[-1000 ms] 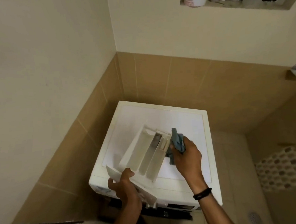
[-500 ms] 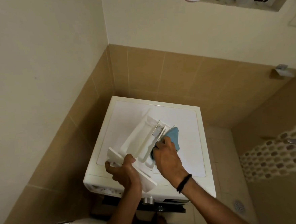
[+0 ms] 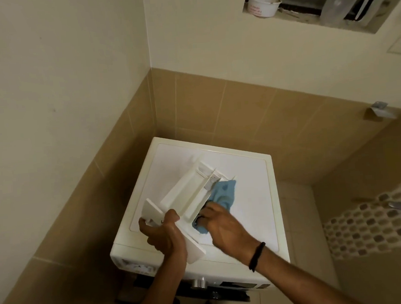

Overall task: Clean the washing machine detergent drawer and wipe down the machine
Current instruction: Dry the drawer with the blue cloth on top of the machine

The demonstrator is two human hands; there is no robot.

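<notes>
On the left, the left hand [image 3: 163, 235] is closed around the flat front panel of the detergent drawer [image 3: 186, 195], with the thumb on top. The drawer is out of its slot and is held tilted above the top of the washing machine [image 3: 250, 172]. Whether its far end touches the top, I cannot tell. It is white moulded plastic, long and box-shaped, with thin walls that divide it into narrow channels. I judge it light and stiff, but the thin dividers may crack under hard pressure. If wet it can be slippery, so the thick front panel is the good place to hold.

More to the right, a blue cloth [image 3: 223, 194] lies against the right-hand channel of the drawer. It is soft and crumpled and should follow the corners easily. The right hand [image 3: 223, 225], with a black band [image 3: 256, 257] on the wrist, has its fingers curled into the cloth and presses it on the drawer. The machine top is smooth, glossy white. On the far right the wall has small rounded pebble tiles [image 3: 378, 225].
</notes>
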